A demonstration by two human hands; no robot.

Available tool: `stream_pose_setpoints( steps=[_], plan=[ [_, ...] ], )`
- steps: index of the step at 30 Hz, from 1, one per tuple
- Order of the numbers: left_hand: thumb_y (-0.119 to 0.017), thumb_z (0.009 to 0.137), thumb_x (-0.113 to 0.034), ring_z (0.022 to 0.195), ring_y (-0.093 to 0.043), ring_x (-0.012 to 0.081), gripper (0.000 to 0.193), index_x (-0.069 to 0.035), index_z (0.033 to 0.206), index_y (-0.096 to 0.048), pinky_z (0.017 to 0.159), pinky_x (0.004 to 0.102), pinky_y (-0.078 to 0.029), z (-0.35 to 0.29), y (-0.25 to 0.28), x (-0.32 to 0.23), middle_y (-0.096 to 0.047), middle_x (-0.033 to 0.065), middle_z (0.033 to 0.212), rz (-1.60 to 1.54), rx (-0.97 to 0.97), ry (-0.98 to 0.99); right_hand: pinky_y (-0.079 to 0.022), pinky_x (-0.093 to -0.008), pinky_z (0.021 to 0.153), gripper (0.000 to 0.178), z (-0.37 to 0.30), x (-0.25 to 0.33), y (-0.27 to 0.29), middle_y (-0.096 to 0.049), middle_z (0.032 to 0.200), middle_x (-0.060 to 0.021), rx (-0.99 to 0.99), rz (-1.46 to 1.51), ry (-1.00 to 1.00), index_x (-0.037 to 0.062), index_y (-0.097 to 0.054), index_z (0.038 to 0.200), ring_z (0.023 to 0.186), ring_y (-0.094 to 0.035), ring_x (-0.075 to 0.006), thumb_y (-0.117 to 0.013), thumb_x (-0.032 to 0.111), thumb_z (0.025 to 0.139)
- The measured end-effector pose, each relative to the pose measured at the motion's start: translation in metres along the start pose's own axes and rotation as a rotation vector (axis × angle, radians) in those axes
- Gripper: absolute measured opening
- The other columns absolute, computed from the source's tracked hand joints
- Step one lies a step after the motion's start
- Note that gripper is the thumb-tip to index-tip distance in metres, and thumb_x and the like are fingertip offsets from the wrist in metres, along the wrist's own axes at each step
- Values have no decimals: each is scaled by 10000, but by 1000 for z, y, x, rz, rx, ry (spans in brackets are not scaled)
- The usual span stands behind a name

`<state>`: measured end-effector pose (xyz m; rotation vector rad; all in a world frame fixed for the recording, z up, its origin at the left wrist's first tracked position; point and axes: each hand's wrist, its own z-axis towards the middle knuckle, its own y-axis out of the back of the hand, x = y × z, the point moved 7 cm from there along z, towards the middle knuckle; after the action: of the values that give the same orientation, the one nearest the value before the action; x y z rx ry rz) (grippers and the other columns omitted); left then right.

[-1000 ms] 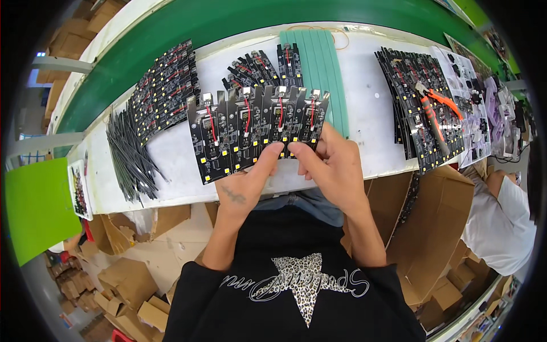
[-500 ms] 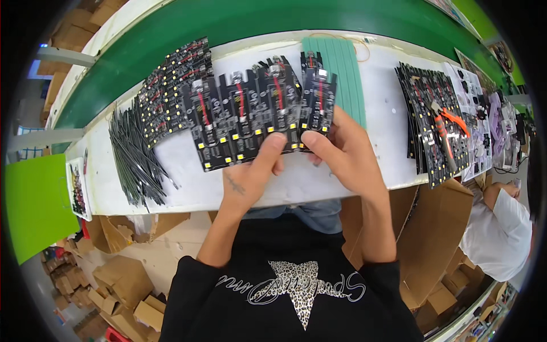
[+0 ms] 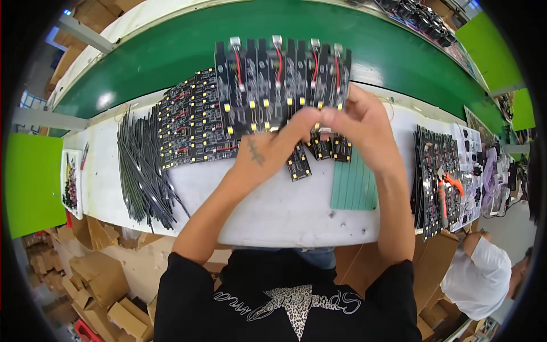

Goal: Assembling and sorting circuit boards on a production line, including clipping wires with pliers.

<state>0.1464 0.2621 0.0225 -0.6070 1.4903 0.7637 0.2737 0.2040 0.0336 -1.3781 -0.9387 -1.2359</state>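
Left hand [image 3: 277, 139] and right hand [image 3: 367, 124] both had the circuit boards [image 3: 262, 85] pinched low, upper middle of the frame, guessing that kept the red wires [image 3: 280, 61] clear.

circuit panel [image 3: 284, 85] slightly blurred, shirt [image 3: 256, 279] cut off

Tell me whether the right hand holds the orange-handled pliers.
No, the orange-handled pliers lie on the stack of circuit boards, while the right hand grips a circuit-board panel.
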Motion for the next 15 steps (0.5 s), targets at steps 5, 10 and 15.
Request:
stream_pose_setpoints(
  steps=[5,10,15],
  plan=[
    [-693,849,-186,754,-594,93,233,-32,1020,-655,642,251,-487,-4,-12,-4,-659,31,880,21,142,-179,-533,-266,731,452,-9,-17,7,-651,971,-130,-120,107,-39,-2,-433,1170,850,-634,-147,-668,-59,787],
    [-690,831,-139,625,-582,78,171,0,924,-661,569,233,-478,4,15,1,-658,33,754,-109,97,162,-512,-254,797,568,-10,-7,14,-650,1000,-125,-195,117,-26,-18,-430,1285,907,-623,-144,-678,-62,776],
    [-684,829,-125,595,-590,84,142,14,850,-665,530,239,-470,5,18,-3,-649,55,684,-106,82,163,-497,-223,703,369,-10,-18,14,-648,972,-76,-128,15,-146,-22,-549,1147,825,-602,-98,-682,0,803]
  ],
)
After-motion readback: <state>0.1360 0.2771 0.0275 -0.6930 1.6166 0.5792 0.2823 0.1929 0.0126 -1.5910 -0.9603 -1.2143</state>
